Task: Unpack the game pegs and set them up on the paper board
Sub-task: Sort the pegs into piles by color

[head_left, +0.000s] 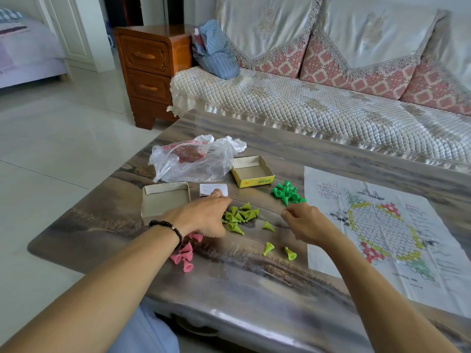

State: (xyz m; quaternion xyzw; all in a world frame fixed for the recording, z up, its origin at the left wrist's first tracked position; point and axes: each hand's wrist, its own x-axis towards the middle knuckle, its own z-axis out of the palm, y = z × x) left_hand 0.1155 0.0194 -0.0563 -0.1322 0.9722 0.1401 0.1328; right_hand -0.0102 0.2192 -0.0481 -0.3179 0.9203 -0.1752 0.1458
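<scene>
While both hands hover curled over the pegs (239,216), their grip unclear, these light, stiff cones look easiest pinched by the narrow tip.

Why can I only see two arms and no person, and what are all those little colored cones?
The camera sits on the person's head and looks down, so you see only their arms. On the table lie game pegs: a yellow-green pile, a dark green pile and pink ones. The left hand reaches over the yellow-green pile. The right hand has its fingers curled; I cannot tell what they pinch. The paper board lies to the right, with no pegs on it yet.
</scene>
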